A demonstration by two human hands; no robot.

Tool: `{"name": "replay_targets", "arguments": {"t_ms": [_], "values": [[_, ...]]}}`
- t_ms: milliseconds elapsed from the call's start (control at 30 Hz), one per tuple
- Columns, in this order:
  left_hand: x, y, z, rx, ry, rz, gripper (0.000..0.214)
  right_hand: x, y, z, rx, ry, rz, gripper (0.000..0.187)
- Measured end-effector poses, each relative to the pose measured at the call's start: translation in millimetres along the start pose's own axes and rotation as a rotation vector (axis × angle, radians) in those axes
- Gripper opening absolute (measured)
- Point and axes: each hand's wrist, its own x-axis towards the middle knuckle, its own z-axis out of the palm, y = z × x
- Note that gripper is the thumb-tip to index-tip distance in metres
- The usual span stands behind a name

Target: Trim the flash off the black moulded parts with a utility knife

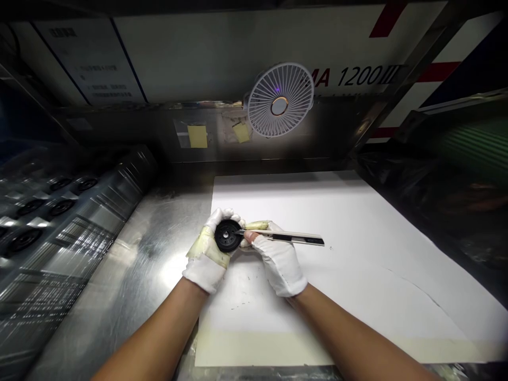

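Wearing a white glove with yellowed patches, my left hand is closed around a round black wheel-like part. The part has a small bright metal centre and faces up toward me. My right hand, also gloved but with the thumb tip bare, grips a slim utility knife. Its handle points off to the right, and its blade end reaches the face of the black part near the right rim. Whether the blade touches the surface I cannot tell. Both hands are above a white paper sheet.
Stacked clear plastic trays with several similar black parts stand at the left. A white fan is mounted at the back, near yellow notes on the metal wall. Beneath the paper is a metal bench. Small dark shavings dot the paper.
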Motion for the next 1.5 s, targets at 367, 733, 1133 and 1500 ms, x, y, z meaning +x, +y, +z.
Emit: {"name": "replay_targets", "arguments": {"t_ms": [367, 733, 1133, 1500], "values": [[0, -4, -4.9, 0.029, 0.007, -0.028, 0.007, 2, 1, 0, -0.03, 0.01, 0.046, 0.017], [-1, -5, -6.9, 0.041, 0.002, -0.012, 0.006, 1, 3, 0, -0.032, 0.014, 0.046, 0.015], [0, -8, -8.1, 0.154, 0.051, 0.053, 0.006, 0, 1, 1, -0.061, 0.018, 0.059, 0.013], [-10, -12, -7.0, 0.427, 0.157, 0.209, 0.013, -1, -2, 1, -0.056, 0.021, 0.128, 0.014]]}}
